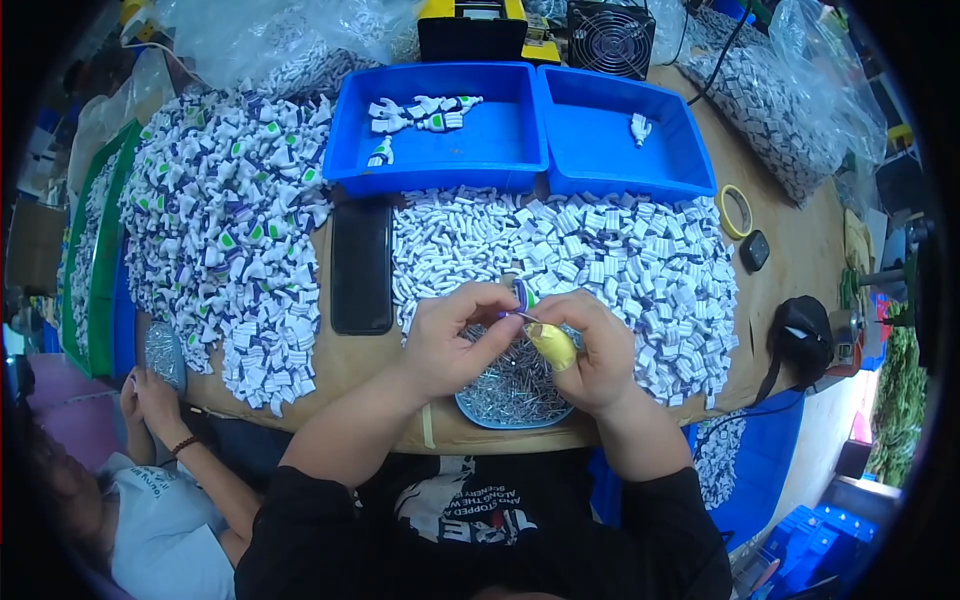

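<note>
My left hand (458, 335) and my right hand (585, 345) meet over a blue dish of small metal pins (510, 395) at the table's near edge. Between the fingertips of both hands sits a small white plastic part with green and purple marks (522, 296). My left fingers pinch a thin pin (515, 315) against it. A yellow finger cot (552, 345) covers my right thumb. A heap of white plastic pieces (600, 260) lies just beyond my hands.
A black phone (361, 265) lies left of my hands. A large heap of white, green-marked parts (235, 230) covers the left. Two blue bins (440, 150) (620, 160) hold a few assembled parts. A tape ring (736, 211), a fan (610, 38) and another person (150, 500) are nearby.
</note>
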Demonstrator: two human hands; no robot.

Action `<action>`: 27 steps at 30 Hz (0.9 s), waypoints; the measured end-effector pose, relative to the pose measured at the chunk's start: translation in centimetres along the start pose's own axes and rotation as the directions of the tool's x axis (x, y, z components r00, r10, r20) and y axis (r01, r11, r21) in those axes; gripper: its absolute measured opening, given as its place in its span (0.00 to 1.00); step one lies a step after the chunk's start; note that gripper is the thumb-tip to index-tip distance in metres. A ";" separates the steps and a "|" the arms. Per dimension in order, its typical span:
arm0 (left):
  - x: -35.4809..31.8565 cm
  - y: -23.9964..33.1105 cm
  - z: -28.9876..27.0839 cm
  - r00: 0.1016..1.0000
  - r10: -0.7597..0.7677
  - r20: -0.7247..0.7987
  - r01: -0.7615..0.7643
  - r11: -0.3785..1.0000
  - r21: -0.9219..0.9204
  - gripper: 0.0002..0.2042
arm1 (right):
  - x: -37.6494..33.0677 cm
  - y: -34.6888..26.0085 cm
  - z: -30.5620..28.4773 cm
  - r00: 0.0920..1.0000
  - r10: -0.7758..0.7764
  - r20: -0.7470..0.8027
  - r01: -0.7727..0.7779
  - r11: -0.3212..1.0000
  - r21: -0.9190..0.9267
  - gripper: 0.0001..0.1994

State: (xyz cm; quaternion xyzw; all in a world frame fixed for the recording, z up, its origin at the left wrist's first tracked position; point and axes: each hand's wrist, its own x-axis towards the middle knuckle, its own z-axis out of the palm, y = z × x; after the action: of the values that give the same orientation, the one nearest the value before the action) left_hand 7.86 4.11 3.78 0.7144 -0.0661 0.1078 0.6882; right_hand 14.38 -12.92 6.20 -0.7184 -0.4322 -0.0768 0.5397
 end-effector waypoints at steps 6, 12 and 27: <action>0.2 -0.1 0.2 0.990 0.087 -0.110 -0.080 0.995 0.064 0.07 | 0.1 -0.1 0.3 0.993 -0.106 0.052 0.111 0.990 -0.091 0.15; 0.1 -0.9 -0.1 0.970 0.221 -0.102 -0.203 0.966 0.160 0.07 | -0.1 0.5 0.2 0.994 -0.062 0.092 0.057 0.997 0.050 0.13; 2.2 0.6 -2.2 0.987 0.156 0.040 -0.140 0.704 0.696 0.12 | 0.5 0.7 -2.1 0.929 0.369 0.018 -0.348 0.890 -0.294 0.31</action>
State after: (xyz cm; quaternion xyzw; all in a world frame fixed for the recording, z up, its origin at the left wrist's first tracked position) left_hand 9.70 6.40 5.00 0.9118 -0.0704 0.1873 0.3585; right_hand 15.93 -14.42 6.79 -0.8583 -0.2962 -0.0112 0.4188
